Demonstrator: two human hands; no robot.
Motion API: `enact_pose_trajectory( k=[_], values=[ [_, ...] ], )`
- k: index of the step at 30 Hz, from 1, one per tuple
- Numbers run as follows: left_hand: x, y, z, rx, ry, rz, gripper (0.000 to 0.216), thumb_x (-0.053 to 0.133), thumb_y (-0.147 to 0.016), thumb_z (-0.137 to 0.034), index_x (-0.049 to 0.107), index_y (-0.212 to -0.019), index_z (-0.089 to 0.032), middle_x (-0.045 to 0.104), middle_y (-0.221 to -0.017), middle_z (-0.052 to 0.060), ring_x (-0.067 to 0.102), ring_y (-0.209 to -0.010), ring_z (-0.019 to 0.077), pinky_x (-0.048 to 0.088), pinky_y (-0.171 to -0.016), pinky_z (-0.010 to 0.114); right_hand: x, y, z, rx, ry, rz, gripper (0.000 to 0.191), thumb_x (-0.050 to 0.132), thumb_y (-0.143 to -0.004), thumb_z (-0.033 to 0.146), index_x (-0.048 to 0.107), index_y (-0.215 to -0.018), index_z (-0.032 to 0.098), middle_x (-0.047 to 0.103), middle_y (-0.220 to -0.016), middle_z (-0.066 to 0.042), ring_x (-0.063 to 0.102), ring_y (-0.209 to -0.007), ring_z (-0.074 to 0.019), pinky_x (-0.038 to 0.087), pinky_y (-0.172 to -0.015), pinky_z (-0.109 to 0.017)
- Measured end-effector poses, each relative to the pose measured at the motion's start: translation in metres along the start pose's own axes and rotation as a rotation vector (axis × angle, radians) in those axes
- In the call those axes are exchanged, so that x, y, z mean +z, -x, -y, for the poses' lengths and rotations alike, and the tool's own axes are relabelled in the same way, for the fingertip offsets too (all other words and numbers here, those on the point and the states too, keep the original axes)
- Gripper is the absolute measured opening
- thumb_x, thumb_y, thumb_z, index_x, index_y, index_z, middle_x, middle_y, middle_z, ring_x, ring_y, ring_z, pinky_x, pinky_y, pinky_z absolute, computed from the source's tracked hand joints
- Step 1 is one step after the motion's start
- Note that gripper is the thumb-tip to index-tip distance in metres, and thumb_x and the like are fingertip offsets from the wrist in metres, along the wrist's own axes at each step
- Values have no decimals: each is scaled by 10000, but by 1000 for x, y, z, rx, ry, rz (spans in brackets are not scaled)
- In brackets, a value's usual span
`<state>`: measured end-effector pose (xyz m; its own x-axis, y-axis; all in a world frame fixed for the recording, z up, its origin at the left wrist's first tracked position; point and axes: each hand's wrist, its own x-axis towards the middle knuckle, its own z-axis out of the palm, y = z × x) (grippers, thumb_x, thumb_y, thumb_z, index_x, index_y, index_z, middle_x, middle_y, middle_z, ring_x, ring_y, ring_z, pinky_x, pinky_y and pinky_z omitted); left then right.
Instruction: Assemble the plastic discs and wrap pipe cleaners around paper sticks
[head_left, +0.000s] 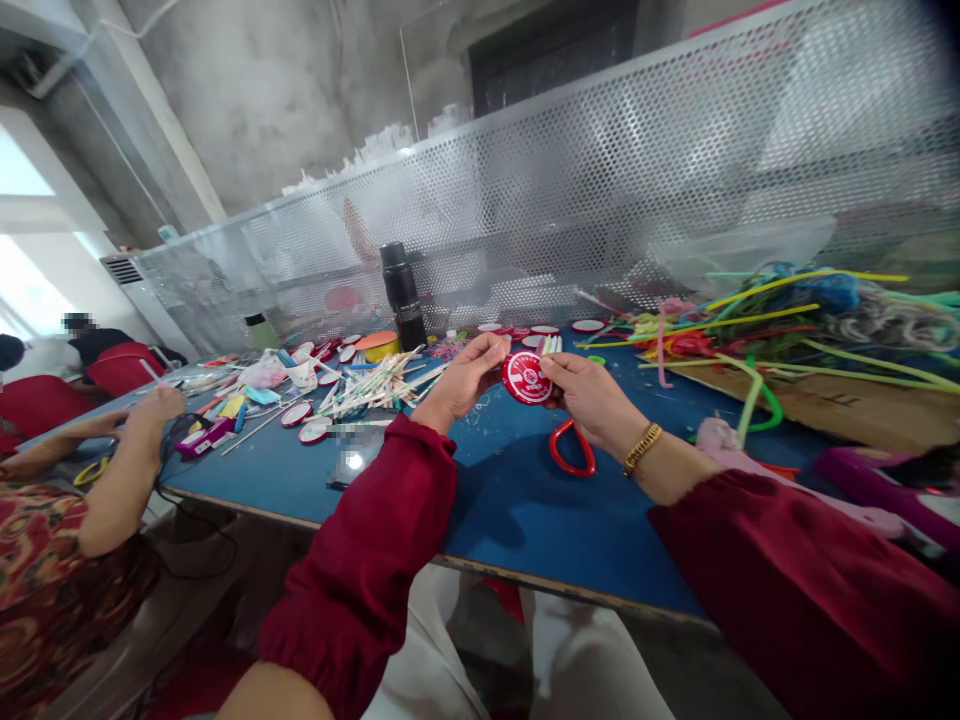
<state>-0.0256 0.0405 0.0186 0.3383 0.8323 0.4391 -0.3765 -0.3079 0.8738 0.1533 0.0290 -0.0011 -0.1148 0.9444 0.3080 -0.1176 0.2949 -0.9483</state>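
Observation:
My left hand (466, 378) and my right hand (589, 396) meet above the blue table (517, 500), both pinching a round red disc with white print (526, 378). My right hand also clasps a few thin white sticks (550, 345) that poke up behind the disc. Both arms wear dark red sleeves, and a gold bracelet (642, 449) circles the right wrist. A red loop (571, 450) lies on the table just below my right hand.
Several red-and-white discs (309, 420) and loose sticks (375, 385) litter the table's left half. A black flask (403, 295) stands at the back. Coloured tubes (787, 330) pile up on the right. Another person's arm (124, 460) rests at the left. Perforated metal screen (600, 180) behind.

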Motion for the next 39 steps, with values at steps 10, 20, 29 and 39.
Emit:
enact_pose_trajectory(
  k=[10,20,29,39],
  values=[
    [-3,-1,7,-53,-88,-28,329,778,-841,-464,612,-844,-180,577,-836,-6,531,-740,105,466,-725,240,0,2,4,-29,-31,-6,439,771,-725,608,627,-772,196,514,-603,24,439,-538,-103,361,-475,-246],
    [-12,-8,12,-434,-227,-187,563,484,-957,-681,717,-962,-168,748,-836,118,656,-652,170,410,-560,251,-13,-7,-1,-307,309,-90,284,678,-835,458,736,-994,230,677,-821,-45,608,-753,-204,516,-719,-360],
    [-9,-8,10,-312,-166,-177,339,743,-795,-140,728,-1132,-171,747,-947,57,645,-703,112,523,-685,251,-19,-4,-3,-514,524,-72,263,610,-763,165,771,-962,227,713,-1195,-112,675,-1091,-278,535,-989,-466],
    [5,-3,8,-288,-248,-95,369,808,-773,-145,725,-1132,-163,745,-1064,93,682,-842,166,582,-808,337,-24,-13,-17,-254,463,-120,281,642,-863,441,712,-1004,208,703,-818,-55,609,-627,-188,501,-591,-338]
  ],
)
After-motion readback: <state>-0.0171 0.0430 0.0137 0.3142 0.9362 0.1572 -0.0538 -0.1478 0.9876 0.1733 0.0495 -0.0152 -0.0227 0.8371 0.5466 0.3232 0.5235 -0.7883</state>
